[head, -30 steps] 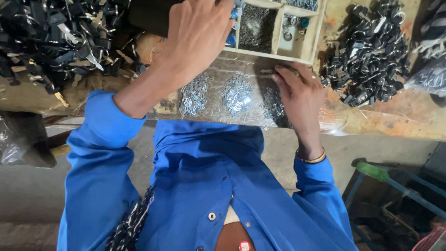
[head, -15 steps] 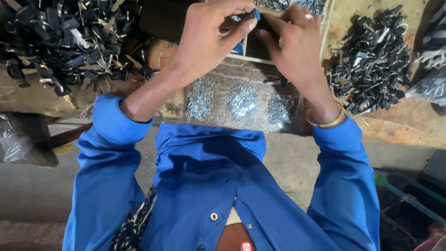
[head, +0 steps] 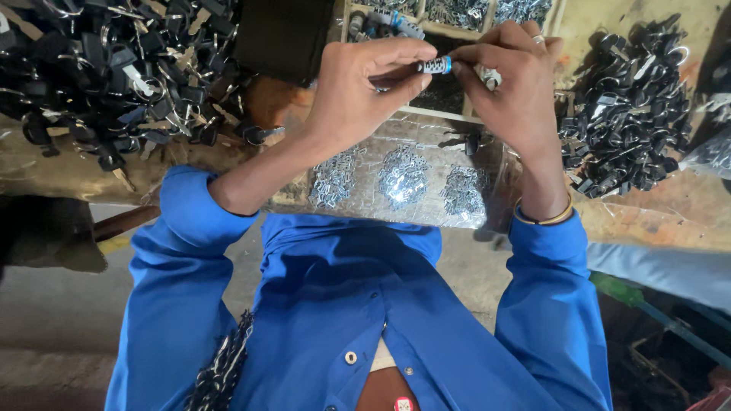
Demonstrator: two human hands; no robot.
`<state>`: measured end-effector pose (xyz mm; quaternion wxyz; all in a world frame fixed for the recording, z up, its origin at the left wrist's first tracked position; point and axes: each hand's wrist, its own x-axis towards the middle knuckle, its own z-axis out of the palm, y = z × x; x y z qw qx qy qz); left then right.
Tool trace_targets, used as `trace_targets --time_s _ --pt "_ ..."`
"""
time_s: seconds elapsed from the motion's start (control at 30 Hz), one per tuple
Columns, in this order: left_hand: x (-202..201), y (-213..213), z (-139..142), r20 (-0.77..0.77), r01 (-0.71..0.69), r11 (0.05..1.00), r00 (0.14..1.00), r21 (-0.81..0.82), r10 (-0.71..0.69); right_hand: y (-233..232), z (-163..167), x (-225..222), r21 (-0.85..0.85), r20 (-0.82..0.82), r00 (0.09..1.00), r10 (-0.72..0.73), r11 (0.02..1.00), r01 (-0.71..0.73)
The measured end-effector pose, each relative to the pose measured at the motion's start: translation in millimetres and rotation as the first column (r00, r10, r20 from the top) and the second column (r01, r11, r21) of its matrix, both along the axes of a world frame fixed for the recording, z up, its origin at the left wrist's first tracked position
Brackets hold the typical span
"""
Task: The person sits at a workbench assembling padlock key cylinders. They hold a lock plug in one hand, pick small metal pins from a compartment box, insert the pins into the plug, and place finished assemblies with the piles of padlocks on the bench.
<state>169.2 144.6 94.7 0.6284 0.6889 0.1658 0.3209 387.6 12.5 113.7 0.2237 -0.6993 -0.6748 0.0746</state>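
Note:
My left hand [head: 358, 95] and my right hand [head: 512, 84] meet above the workbench, both pinching a small silvery cylinder with a blue end [head: 434, 66] between their fingertips. My right hand also holds a small metal piece [head: 491, 76] against its fingers. Under the hands lies a shiny plate [head: 396, 152] bearing three heaps of small silver metal clips [head: 403, 176]. Blue sleeves cover both my forearms.
A large pile of black keyed metal parts [head: 106, 68] fills the bench's left. Another black pile [head: 628, 114] lies at the right. A wooden tray with compartments [head: 449, 114] of small parts stands behind the hands, next to a dark box [head: 282, 38].
My right hand left the plate and rose to meet my left hand. Both hands now grip the small cylinder, held closer to me than half a second ago.

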Motion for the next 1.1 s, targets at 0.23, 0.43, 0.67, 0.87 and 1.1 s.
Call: trace_targets --time_s 0.23,0.43,0.67,0.87,1.1 --pt "7 -3 1 -0.041 -0.028 0.999 0.999 0.040 0.030 3 -1 -1 0.107 -0.339 0.940 -0.044 0.991 0.085" --pt "8 -4 2 -0.098 -0.044 0.999 0.994 0.016 0.046 5 -3 -14 0.023 -0.899 0.439 0.002 0.999 0.042" --pt "6 -4 3 -0.086 -0.037 0.998 0.996 -0.054 0.032 7 -5 -23 -0.018 -0.955 0.294 -0.025 1.000 0.024" --pt "2 -3 1 -0.089 -0.050 0.999 0.995 -0.016 0.048 8 -8 -31 0.013 -0.915 0.402 -0.011 0.998 0.056" --pt "0 -1 -4 -0.020 -0.070 0.997 0.997 0.029 0.070 7 0 -28 0.109 -0.539 0.842 0.024 0.993 0.042"
